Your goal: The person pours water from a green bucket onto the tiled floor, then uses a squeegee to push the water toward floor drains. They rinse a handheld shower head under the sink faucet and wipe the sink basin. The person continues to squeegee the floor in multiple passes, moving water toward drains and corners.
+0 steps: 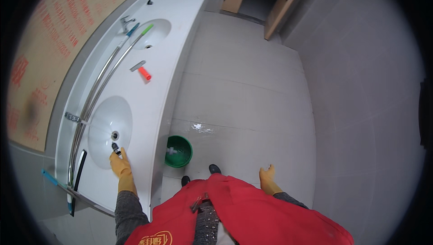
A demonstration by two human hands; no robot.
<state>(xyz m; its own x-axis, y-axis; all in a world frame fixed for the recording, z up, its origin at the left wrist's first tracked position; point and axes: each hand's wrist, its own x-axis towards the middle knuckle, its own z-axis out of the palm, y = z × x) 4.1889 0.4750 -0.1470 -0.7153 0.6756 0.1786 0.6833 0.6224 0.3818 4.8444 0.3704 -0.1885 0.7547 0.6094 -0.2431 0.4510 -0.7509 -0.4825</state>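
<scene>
My left hand (pixel 120 166), in a yellow rubber glove, is over the near washbasin (pixel 123 113). Its fingers grip a small dark object (pixel 115 147) with a pale band, just below the drain (pixel 115 135). What that object is exactly, I cannot tell. From the chrome faucet (pixel 72 117), a pale streak that looks like running water slants into the basin. My right hand (pixel 268 177), gloved the same way, hangs over the floor at my right side. Its fingers are apart, and I see nothing in them.
Two long metal poles (pixel 111 64) lie along the white countertop (pixel 149 109). A scraper with an orange handle (pixel 144 73) rests between the basins. A squeegee (pixel 80 170) lies close by. On the wet tiled floor (pixel 233 103) stands a green bucket (pixel 179 162). The wooden door (pixel 282 6) is ajar.
</scene>
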